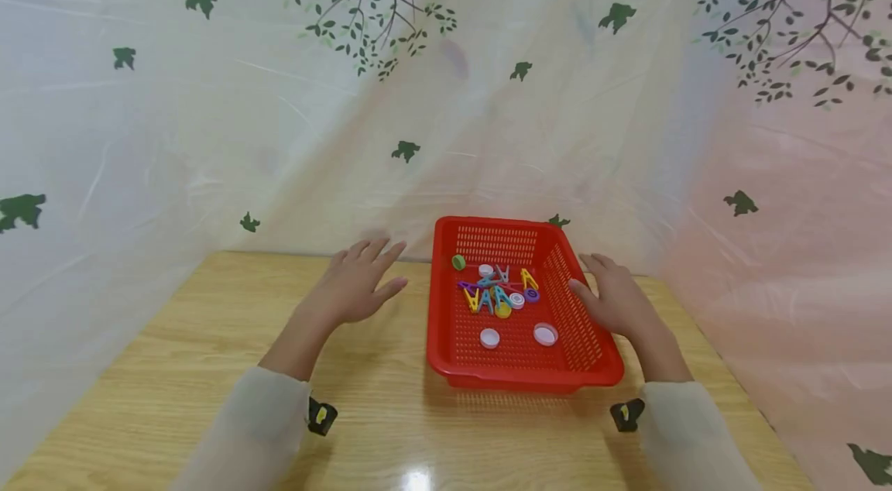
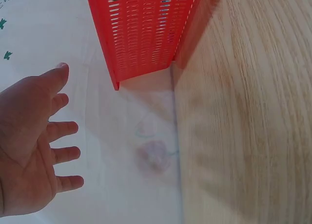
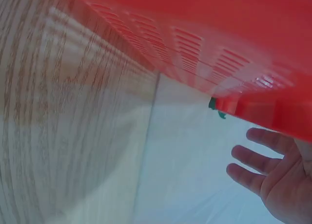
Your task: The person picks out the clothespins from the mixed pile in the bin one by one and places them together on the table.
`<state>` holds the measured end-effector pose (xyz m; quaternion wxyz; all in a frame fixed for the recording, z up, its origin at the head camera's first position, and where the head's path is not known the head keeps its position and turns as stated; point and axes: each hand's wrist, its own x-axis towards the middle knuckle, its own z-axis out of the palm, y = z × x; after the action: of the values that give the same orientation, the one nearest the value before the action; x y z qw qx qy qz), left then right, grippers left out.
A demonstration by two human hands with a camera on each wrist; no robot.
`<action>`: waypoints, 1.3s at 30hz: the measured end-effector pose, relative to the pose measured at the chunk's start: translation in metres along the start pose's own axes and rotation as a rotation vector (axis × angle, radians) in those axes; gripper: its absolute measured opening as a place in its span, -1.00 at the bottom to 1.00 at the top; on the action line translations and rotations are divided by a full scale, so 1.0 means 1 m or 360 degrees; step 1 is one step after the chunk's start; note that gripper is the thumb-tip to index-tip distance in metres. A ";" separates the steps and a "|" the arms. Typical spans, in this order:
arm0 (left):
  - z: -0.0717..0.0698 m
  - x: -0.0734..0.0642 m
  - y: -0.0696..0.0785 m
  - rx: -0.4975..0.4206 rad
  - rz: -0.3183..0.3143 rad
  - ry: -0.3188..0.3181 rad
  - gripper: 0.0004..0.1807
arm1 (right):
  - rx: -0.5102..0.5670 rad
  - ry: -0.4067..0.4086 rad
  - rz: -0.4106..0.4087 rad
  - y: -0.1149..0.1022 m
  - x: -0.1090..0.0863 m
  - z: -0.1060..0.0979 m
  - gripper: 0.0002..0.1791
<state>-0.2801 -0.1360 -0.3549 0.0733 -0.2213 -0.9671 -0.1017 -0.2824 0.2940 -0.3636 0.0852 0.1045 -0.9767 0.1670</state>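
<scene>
A red plastic basket (image 1: pixel 523 378) with slotted walls stands on the wooden table, holding small pieces. Among them are yellow clothespins (image 1: pixel 471 300), blue clothespins (image 1: pixel 485 302), white caps (image 1: pixel 490 338) and a green cap (image 1: pixel 458 262). To the left of the basket my left hand (image 1: pixel 355 286) hovers with fingers spread, apart from its wall (image 2: pixel 141 34) and holding nothing. My right hand (image 1: pixel 616 297) is at the basket's right rim, its straight fingers along the outside and the thumb over the edge. In the right wrist view, the rim hides part of that hand (image 3: pixel 280 180).
The wooden table (image 1: pixel 209 336) extends to both sides and in front of the basket. Pale sheeting (image 1: pixel 313 127) printed with leaves and branches hangs behind the table and along its sides. Dark straps with a small device (image 1: pixel 321 415) sit at the wrists.
</scene>
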 end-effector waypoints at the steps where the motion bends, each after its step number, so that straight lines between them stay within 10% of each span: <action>1: 0.000 0.002 0.001 -0.0004 -0.0002 -0.0009 -0.23 | 0.0024 0.0000 0.0005 0.002 0.000 0.000 -0.28; 39: 0.018 0.076 0.054 0.0113 0.0303 -0.0253 -0.31 | 0.1016 0.0080 0.0277 0.044 -0.011 0.028 -0.43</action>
<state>-0.3251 -0.0529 -0.3488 0.0135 -0.3167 -0.9475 -0.0421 -0.2860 0.3271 -0.4058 0.0575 0.0379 -0.8780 0.4738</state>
